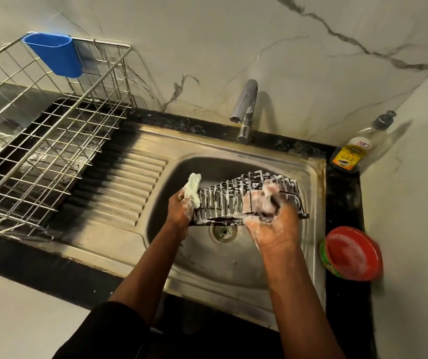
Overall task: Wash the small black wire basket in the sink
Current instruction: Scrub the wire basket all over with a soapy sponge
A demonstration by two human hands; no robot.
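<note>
The small black wire basket [223,200], foamy, hangs over the steel sink bowl [207,169]. The right hand [267,216] curls round its right-side wires; the left hand [180,211] grips a pale green sponge [193,189] at its left end. It seems light, stiff, slippery: better hold the rim.

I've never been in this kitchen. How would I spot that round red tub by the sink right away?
Find the steel sink set in the dark counter. Follow the counter strip along the sink's right edge towards you: the tub sits at its near end. It is round, green-sided with a foam-smeared red top, unlike the clear, yellow-labelled bottle in the far corner.
</note>
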